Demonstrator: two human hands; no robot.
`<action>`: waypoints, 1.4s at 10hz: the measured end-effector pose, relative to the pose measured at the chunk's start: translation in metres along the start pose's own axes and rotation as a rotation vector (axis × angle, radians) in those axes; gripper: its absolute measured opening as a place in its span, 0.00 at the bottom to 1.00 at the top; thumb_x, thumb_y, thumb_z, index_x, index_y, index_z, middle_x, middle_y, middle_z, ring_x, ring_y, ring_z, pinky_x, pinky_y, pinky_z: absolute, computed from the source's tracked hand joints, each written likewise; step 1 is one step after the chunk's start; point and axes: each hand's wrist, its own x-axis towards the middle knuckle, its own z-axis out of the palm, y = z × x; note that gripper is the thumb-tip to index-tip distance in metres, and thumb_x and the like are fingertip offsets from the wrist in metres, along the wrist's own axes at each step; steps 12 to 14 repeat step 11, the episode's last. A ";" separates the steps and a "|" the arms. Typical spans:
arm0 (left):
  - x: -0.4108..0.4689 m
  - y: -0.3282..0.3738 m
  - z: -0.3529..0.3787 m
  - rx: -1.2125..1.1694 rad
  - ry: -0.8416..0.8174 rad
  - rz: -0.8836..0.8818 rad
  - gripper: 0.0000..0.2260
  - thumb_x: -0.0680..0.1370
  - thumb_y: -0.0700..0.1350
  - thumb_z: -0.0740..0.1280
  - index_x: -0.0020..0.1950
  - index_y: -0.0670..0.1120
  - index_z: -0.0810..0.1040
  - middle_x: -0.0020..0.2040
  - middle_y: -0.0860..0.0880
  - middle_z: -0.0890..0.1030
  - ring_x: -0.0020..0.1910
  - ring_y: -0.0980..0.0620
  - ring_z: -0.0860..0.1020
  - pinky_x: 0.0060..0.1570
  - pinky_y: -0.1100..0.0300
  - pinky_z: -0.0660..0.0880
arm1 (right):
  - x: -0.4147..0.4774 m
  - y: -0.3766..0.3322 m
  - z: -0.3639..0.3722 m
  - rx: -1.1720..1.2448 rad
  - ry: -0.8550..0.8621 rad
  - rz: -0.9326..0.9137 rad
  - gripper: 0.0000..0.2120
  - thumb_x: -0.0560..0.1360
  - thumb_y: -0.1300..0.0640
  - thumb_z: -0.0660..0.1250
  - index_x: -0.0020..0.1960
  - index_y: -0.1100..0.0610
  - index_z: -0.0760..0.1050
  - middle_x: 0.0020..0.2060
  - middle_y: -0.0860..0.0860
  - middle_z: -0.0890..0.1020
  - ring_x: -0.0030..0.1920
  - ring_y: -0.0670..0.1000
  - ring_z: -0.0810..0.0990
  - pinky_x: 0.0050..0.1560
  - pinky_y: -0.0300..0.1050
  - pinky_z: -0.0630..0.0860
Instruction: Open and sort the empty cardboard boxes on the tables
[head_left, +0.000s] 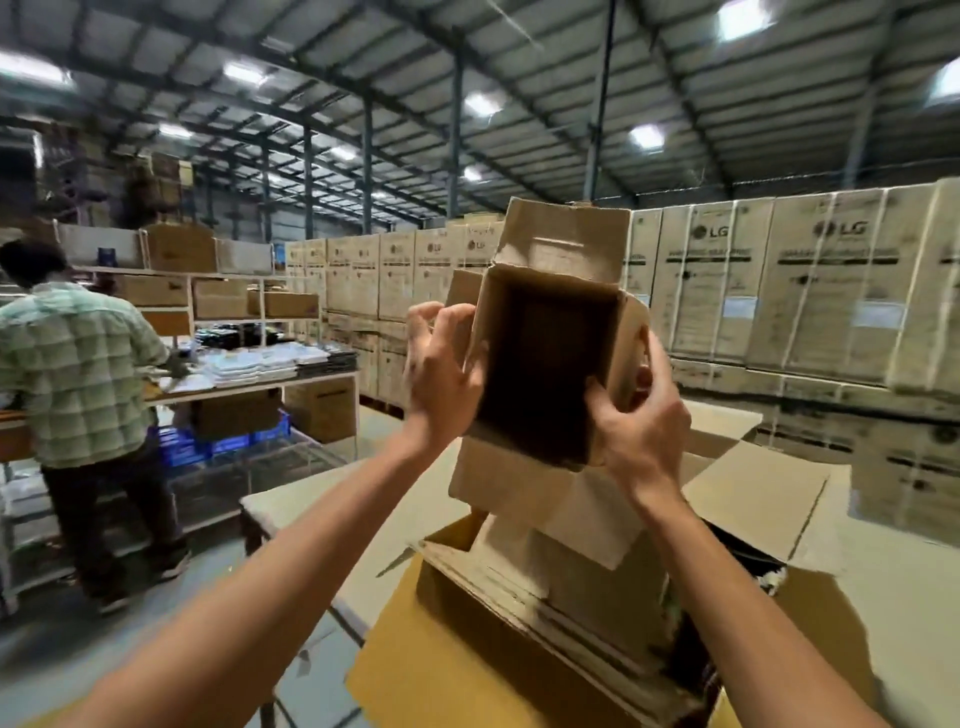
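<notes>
**Figure: Small carton held open between both hands.** The left grip (441, 364) is clasping the left side of the small box (545, 364), with its fingers curling over the side flap. The right grip (639, 421) is gripping the lower right corner, the thumb lying at the mouth and the fingers wrapping the right flap. The box is hanging in the air between the two grips, clear of the desk (883, 597), with its mouth facing the wearer. Its top flap (566, 239) is standing above both grips and its bottom flap (498, 478) is hanging below them. The interior is showing dark and appears to be holding nothing.

The step in hand is probably squaring the box open before sorting it. It is done well by pressing on opposite walls and spreading the side flaps outward so none is folding back across the mouth. The hold should be light enough that the board is not creasing.

Directly below the grips, a larger carton (467, 597) is standing open on the desk and holding a stack of flattened cardboard (597, 587). Below and to the right of the right grip, a second open carton (753, 488) is spreading its flaps. Its contents are too dark to make out.
</notes>
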 end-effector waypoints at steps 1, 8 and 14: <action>0.016 -0.012 0.053 -0.088 -0.034 -0.008 0.13 0.75 0.42 0.67 0.58 0.41 0.77 0.55 0.40 0.72 0.56 0.47 0.73 0.48 0.58 0.75 | 0.025 0.022 -0.003 -0.077 0.081 0.042 0.38 0.71 0.46 0.70 0.78 0.51 0.61 0.59 0.53 0.82 0.55 0.53 0.82 0.53 0.54 0.83; -0.044 -0.118 0.305 -0.013 -1.230 -0.238 0.14 0.74 0.53 0.66 0.55 0.47 0.74 0.59 0.43 0.76 0.51 0.46 0.78 0.49 0.53 0.78 | 0.068 0.168 0.011 -1.275 -0.166 0.799 0.22 0.75 0.47 0.69 0.66 0.54 0.73 0.59 0.57 0.75 0.55 0.58 0.78 0.46 0.47 0.72; -0.025 -0.125 0.324 -0.049 -1.043 0.127 0.25 0.80 0.59 0.62 0.72 0.47 0.66 0.75 0.40 0.62 0.73 0.40 0.62 0.67 0.44 0.70 | 0.076 0.167 0.022 -1.436 -0.192 0.552 0.25 0.78 0.43 0.63 0.72 0.51 0.67 0.72 0.58 0.65 0.70 0.62 0.66 0.64 0.58 0.70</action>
